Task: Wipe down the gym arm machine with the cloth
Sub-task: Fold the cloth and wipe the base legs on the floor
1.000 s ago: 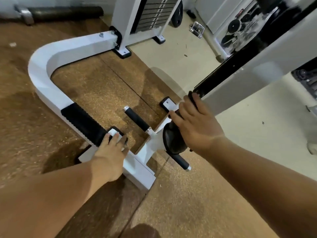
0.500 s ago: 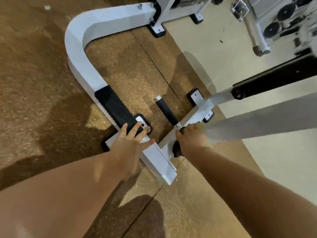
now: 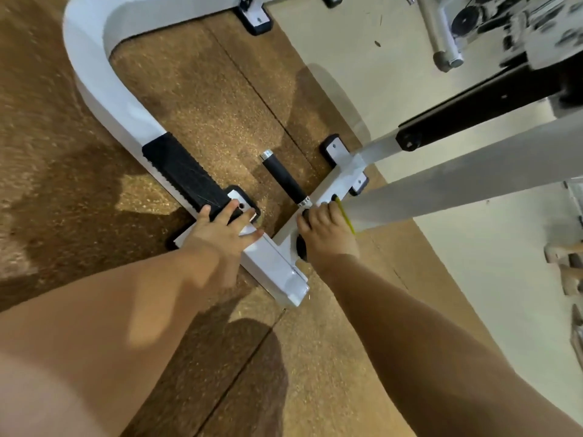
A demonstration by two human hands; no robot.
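The gym machine's white base frame (image 3: 271,263) curves across the brown floor and carries a black tread pad (image 3: 183,175). My left hand (image 3: 220,234) rests flat on the frame at the pad's near end, fingers spread. My right hand (image 3: 325,231) sits at the foot of the slanted white beam (image 3: 457,184), fingers bent down over the joint. A thin edge of yellow cloth (image 3: 346,217) shows at that hand's right side; the rest of the cloth is hidden under it. A black foam handle (image 3: 284,178) sticks out just beyond my right fingers.
A black bar (image 3: 473,118) runs above the slanted beam. Brown rubber matting (image 3: 220,89) lies under the frame, with pale floor (image 3: 473,279) to the right. A chrome tube (image 3: 438,29) and blurred parts of another machine stand at the top right.
My right hand has slid down the slanted beam to its foot, and a yellow cloth edge now shows beside it. My left hand stays on the base frame.
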